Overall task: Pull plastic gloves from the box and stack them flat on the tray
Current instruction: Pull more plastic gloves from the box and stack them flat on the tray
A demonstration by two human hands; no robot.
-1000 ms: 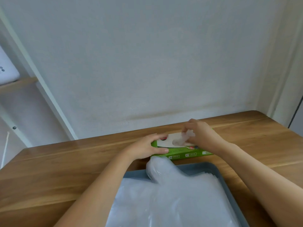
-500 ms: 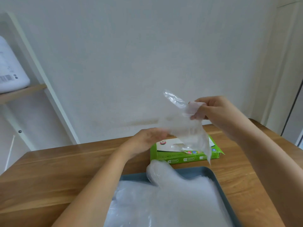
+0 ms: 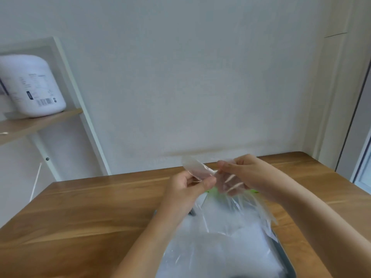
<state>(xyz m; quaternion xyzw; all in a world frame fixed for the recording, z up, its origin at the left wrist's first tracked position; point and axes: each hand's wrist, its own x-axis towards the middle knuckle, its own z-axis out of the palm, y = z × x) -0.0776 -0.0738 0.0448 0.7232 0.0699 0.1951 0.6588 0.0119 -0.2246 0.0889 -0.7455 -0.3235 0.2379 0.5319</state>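
Thin, see-through, crinkled plastic glove [image 3: 197,169], stretched in the air between both hands, lower part hanging limp over the tray; pinched at its top between thumb and curled fingers of the left hand [image 3: 186,187]; gripped on the other side by the curled fingers of the right hand [image 3: 249,173]. Just below, a soft, glossy heap of clear gloves [image 3: 230,249] lying in the slate-grey, round-cornered tray [image 3: 286,257]; behind the hands, mere slivers of the bright green cardboard box [image 3: 213,191]; all on a smooth, streaky brown wooden table [image 3: 90,213]. Far left, a white rounded tub [image 3: 32,85] on a wooden shelf [image 3: 40,122]. Against half a second ago: hands lower and closer together; glove drawn out sideways, no longer dangling from the right hand alone; box almost wholly covered.
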